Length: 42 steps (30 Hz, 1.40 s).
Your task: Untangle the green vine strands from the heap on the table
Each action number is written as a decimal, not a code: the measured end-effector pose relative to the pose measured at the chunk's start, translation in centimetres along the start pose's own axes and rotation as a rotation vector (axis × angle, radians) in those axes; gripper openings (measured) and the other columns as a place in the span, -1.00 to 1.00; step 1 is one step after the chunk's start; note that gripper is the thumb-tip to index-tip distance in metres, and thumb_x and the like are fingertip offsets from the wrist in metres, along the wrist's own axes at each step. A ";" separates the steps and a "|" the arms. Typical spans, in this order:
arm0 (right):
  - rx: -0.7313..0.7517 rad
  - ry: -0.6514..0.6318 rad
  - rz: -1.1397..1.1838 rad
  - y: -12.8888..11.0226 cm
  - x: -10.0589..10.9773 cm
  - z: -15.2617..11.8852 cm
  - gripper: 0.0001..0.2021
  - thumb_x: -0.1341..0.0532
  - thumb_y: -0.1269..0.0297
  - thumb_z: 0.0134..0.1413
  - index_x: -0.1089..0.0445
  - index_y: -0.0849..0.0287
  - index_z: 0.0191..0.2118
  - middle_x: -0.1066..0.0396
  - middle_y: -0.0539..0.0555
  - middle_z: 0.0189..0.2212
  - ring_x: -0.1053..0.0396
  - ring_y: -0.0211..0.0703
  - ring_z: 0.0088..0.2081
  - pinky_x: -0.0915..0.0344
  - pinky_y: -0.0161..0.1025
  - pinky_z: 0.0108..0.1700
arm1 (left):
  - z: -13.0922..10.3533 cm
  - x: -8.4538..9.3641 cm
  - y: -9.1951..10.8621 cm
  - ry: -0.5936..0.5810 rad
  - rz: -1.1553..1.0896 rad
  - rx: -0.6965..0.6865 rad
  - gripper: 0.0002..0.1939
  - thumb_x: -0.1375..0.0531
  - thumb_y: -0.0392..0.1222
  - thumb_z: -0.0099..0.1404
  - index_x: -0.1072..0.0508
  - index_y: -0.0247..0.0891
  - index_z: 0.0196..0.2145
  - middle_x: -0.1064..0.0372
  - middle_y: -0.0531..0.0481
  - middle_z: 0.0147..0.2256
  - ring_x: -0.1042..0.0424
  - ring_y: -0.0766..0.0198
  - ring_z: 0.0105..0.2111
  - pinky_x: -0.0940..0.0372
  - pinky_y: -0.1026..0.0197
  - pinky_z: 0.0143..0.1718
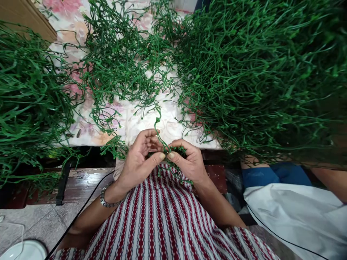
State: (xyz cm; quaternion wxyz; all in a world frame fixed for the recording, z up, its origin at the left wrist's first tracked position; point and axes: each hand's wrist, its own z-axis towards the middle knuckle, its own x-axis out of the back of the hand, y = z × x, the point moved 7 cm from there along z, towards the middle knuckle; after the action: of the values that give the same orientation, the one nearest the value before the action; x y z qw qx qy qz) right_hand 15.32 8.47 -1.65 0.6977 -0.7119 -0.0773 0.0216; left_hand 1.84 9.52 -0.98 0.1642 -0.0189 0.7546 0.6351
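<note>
My left hand (141,157) and my right hand (187,160) meet over my lap, thumbs almost touching. Between them they pinch a thin green plastic stem (158,124) that curls upward from the fingers. More short green sprigs (177,150) are bunched under my right fingers. A metal bracelet (106,200) circles my left wrist. My lap is covered by red and white striped cloth (162,224).
Heaps of green plastic stems lie on a floral cloth (141,122): a big heap on the right (257,79), one on the left (24,104), a looser one in the middle (127,61). A white plate (23,251) and a black cable (89,196) lie on the floor at left. Another person's blue and white clothing (295,213) is at right.
</note>
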 end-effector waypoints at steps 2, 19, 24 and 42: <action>-0.011 0.004 0.012 0.0 0.0 0.0 -0.80 -0.24 0.16 0.02 -0.38 0.18 -0.30 -0.42 0.00 -0.41 -0.32 -0.29 -0.40 -0.25 -0.34 -0.31 | -0.3 -0.3 -0.2 -0.020 0.013 0.017 -0.48 -0.27 -0.33 0.09 -0.24 -0.17 0.00 -0.34 0.06 -0.32 -0.36 0.39 -0.30 -0.27 0.37 -0.21; 0.083 0.083 -0.031 -0.8 -0.2 -0.5 -0.89 -0.19 0.25 0.08 -0.37 0.18 -0.35 -0.37 -0.02 -0.45 -0.30 -0.31 -0.40 -0.23 -0.35 -0.29 | -0.5 0.4 -1.8 -0.041 -0.035 0.113 -0.92 -0.25 -0.33 0.08 -0.48 -0.29 -0.39 -0.40 0.01 -0.43 -0.33 0.36 -0.41 -0.21 0.37 -0.34; 0.032 0.051 -0.039 -0.4 -0.3 -0.2 -0.84 -0.20 0.19 0.06 -0.35 0.19 -0.37 -0.32 -0.03 -0.48 -0.25 -0.31 -0.42 -0.19 -0.36 -0.33 | -0.3 -0.1 -1.1 -0.077 0.093 0.065 -0.92 -0.23 -0.29 0.11 -0.43 -0.28 -0.37 -0.36 0.02 -0.42 -0.29 0.34 -0.41 -0.18 0.35 -0.37; 0.105 -0.004 -0.131 -1.1 -0.8 0.5 -0.93 -0.18 0.31 0.08 -0.33 0.19 -0.37 -0.31 -0.04 -0.47 -0.25 -0.33 -0.41 -0.18 -0.38 -0.31 | 1.1 -0.3 -0.4 -0.060 -0.032 -0.028 -0.87 -0.22 -0.23 0.17 -0.47 -0.26 -0.29 -0.34 0.01 -0.36 -0.30 0.34 -0.33 -0.19 0.35 -0.30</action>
State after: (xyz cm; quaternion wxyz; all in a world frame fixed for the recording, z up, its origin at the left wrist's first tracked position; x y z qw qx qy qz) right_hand 14.34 8.90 -0.66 0.7338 -0.6677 -0.1238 -0.0189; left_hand 2.43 10.45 -1.45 0.1965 -0.0143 0.7401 0.6430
